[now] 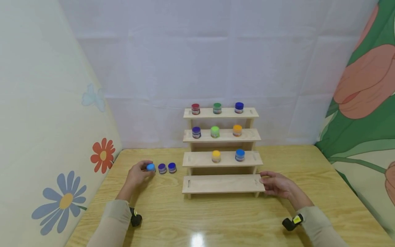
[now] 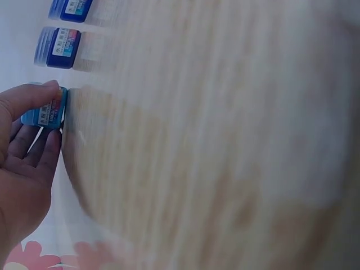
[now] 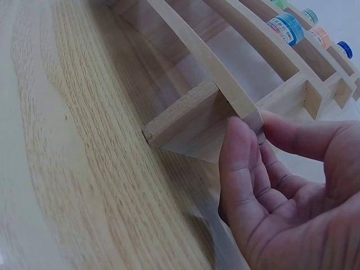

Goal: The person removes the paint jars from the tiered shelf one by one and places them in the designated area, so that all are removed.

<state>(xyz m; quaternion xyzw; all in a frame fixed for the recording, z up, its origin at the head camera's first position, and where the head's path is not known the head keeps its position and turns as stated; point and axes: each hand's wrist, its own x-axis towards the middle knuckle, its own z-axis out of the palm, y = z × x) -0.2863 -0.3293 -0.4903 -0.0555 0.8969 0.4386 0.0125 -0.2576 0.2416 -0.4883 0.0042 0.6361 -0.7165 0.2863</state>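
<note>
Head view: white cloth (image 1: 172, 68) across the back, a flower-painted panel (image 1: 40, 113) along the worktop's left edge, another painted panel (image 1: 355, 99) along the right. Below, a yellowish wood-grained worktop (image 1: 234, 219), glare near its front edge. Toward the back edge, about midway across, a four-step wooden stand (image 1: 228, 159). Pinches its lowest step (image 1: 223, 184) at the right end with the right hand (image 1: 277, 185); grips a light blue jar (image 1: 151, 167) with the left hand (image 1: 138, 174), near the worktop's back left corner; cannot tell whether lifted. Judging by count, more done than left: eight jars up, three off. Up top, left to right: red jar (image 1: 195, 109), green jar (image 1: 217, 108), dark blue jar (image 1: 239, 107). Next down: violet jar (image 1: 196, 132), lime jar (image 1: 215, 132), orange jar (image 1: 237, 130). Third: yellow jar (image 1: 216, 156) mid-board, blue jar (image 1: 240, 155) toward the right end. Left over: the gripped one, plus a loose purple jar (image 1: 162, 168) and a loose navy jar (image 1: 172, 167) alongside on the worktop.
</note>
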